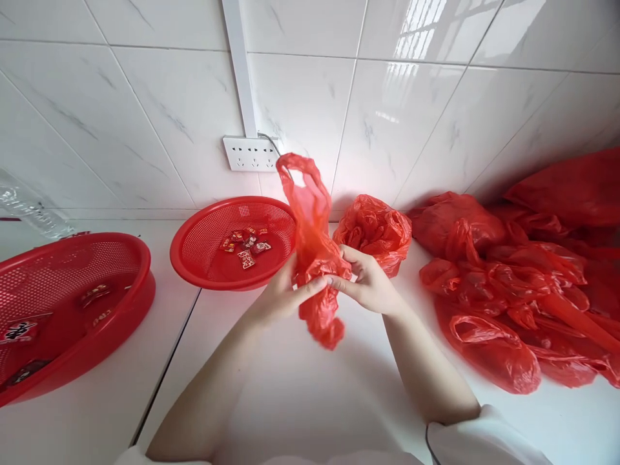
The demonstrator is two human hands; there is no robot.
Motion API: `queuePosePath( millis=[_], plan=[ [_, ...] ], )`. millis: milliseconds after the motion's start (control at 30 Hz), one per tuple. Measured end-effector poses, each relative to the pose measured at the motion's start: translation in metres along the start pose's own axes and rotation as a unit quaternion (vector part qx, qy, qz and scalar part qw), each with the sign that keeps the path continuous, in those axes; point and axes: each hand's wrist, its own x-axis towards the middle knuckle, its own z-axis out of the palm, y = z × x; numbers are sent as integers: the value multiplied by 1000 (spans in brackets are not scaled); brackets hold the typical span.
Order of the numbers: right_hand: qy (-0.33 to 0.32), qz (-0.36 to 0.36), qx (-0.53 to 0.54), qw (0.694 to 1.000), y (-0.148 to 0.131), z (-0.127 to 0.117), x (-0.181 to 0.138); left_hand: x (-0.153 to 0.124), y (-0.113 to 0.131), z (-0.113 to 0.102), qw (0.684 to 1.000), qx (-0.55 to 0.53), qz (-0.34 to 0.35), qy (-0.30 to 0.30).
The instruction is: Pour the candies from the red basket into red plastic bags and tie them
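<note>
Red and crumpled, a plastic bag (pixel 312 245) is pinched by the left hand (pixel 285 292) and right hand (pixel 367 282). A basket (pixel 186 258) stands beyond.

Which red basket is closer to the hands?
The red basket below the wall socket, close to the left hand. The other basket sits farther away, cut off by the picture's left edge.

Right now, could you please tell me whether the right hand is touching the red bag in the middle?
Touching: the head view shows the right hand at the crumpled bag, its thumb lying against the plastic.
</note>
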Motion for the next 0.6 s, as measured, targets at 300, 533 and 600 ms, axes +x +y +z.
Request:
queuePosePath(
  millis=[300, 533, 600],
  plan=[
    [96, -7, -53, 994, -4, -39, -8, 0, 9, -45, 956, -118, 13, 269],
    [21, -54, -123, 991, -12, -59, -19, -21, 37, -68, 903, 366, -7, 226],
    [-54, -68, -170, 982, -16, -55, -19, -28, 45, -62, 860, 468, 52, 195]
  ],
)
